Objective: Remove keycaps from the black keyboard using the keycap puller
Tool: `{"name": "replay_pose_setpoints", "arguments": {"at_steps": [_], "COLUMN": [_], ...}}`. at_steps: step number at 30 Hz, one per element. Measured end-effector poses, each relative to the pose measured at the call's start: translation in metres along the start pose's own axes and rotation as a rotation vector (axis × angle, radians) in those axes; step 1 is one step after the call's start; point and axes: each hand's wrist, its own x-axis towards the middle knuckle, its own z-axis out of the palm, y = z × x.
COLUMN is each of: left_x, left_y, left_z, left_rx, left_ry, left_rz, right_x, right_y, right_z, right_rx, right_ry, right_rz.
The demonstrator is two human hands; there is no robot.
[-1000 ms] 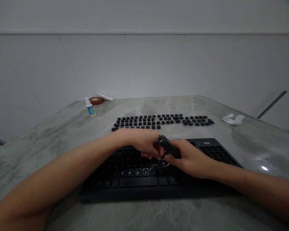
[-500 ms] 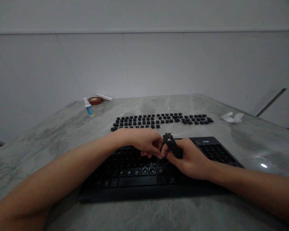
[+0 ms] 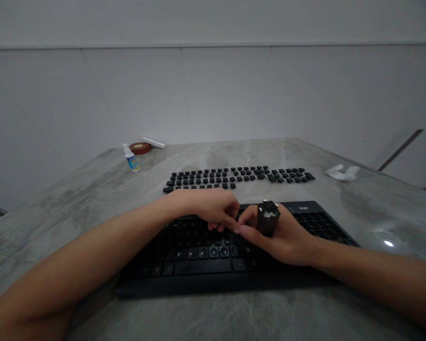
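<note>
From the head view, the black keycap puller (image 3: 268,223) has swung from its earlier forward slant to nearly upright, its end now facing the camera. The right hand (image 3: 289,236) is closed around it, thumb tip meeting the left hand (image 3: 217,207). The left fingertips are drawn together over the keyboard (image 3: 206,286); whether they pinch anything cannot be told. Loose keycaps (image 3: 212,180) lie in rows beyond.
</note>
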Motion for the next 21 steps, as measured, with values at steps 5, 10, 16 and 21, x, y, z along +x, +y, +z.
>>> {"name": "replay_pose_setpoints", "arguments": {"at_steps": [5, 10, 16, 21], "left_x": [0.001, 0.002, 0.002, -0.001], "left_y": [0.000, 0.000, -0.001, 0.004], "left_z": [0.001, 0.001, 0.002, 0.002], "left_rx": [-0.007, -0.007, -0.011, 0.002], "left_ry": [0.013, 0.020, 0.034, 0.050], "left_rz": [-0.035, -0.048, -0.060, -0.071], "right_x": [0.002, 0.004, 0.005, 0.009], "right_y": [-0.001, -0.009, -0.014, -0.017], "right_z": [-0.005, -0.008, -0.006, -0.006], "right_rx": [0.120, 0.130, 0.253, 0.345], "right_ry": [-0.161, -0.270, -0.285, -0.289], "right_rz": [0.160, 0.274, 0.499, 0.649]}}
